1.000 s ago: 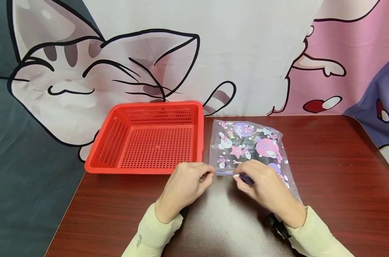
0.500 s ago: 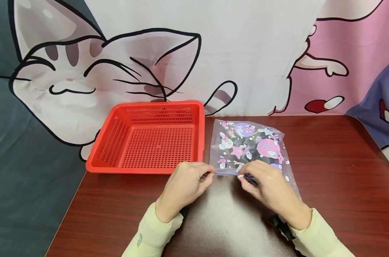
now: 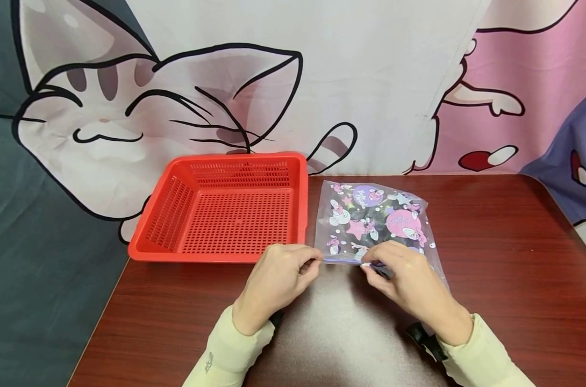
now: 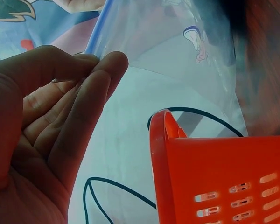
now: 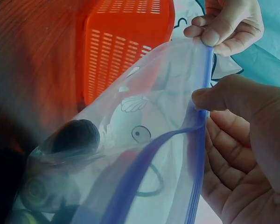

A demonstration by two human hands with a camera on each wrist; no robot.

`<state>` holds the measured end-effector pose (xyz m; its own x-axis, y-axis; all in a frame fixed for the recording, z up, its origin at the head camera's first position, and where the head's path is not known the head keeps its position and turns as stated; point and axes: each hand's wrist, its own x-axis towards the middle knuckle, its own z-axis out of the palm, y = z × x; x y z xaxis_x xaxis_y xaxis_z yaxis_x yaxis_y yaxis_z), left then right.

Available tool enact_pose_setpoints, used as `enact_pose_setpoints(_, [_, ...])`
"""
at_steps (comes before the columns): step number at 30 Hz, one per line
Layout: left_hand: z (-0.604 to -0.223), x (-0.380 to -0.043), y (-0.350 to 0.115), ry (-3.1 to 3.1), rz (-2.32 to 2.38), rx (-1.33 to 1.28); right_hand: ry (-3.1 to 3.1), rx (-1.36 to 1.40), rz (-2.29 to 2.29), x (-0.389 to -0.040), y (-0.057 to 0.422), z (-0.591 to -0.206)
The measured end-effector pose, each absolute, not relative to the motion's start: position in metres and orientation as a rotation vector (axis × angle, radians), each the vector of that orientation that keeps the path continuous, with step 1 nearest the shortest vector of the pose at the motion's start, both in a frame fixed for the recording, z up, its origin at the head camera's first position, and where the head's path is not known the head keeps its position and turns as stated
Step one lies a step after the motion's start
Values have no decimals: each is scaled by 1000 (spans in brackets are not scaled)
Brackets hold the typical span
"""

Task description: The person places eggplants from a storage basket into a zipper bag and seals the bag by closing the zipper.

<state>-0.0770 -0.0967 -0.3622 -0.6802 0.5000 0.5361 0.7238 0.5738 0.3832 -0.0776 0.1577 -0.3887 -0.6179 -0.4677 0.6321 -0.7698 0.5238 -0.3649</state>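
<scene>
A clear zip bag (image 3: 356,228) printed with pink and purple cartoon figures extends away from both hands on the table. My left hand (image 3: 283,279) pinches the corner of its zip edge between thumb and fingertips. Farther right along the same edge, my right hand (image 3: 411,282) pinches the purple zip strip (image 5: 203,140) between thumb and fingers. In the right wrist view, the strips lie together between the hands and part on the near side of my right hand. Dark rounded objects (image 5: 77,137) show inside the bag; their kind is unclear.
An empty red perforated basket (image 3: 240,220) stands just left of the bag, close beyond my left hand. The brown wooden table (image 3: 506,242) meets a cartoon-printed cloth (image 3: 380,80) at the back.
My right hand has slid a little to the right along the zip edge, so more of the purple strip shows between the hands. My left hand has stayed at the corner.
</scene>
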Motion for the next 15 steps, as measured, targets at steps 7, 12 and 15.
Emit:
enact_pose_setpoints(7, [-363,-77,-97,-2430,-839,-997,-2264,1018,864,-80,161,-390])
enact_pose_setpoints(12, [-364,-77,-97,-2434,-837,-998,-2293,1019,851,-80,164,-390])
enact_pose_setpoints(15, [-364,-78,-98,-2433,-831,-1002,-2315,1011,833,-79,165,-388])
